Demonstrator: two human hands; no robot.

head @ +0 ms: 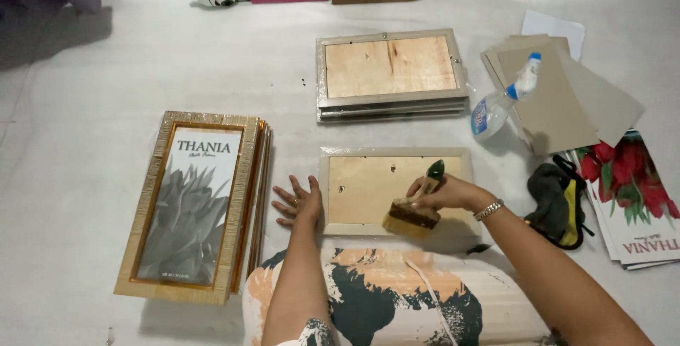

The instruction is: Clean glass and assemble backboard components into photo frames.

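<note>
Frame point(394, 190) under right hand point(446, 194) with brush point(413, 216), seemingly.

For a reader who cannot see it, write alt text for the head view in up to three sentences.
A person's right hand holds a wide paintbrush on the wooden back of a picture frame lying face down, while the left hand presses flat at its left edge. A stack of gold frames lies to the left, another frame stack and a spray bottle beyond.
</note>
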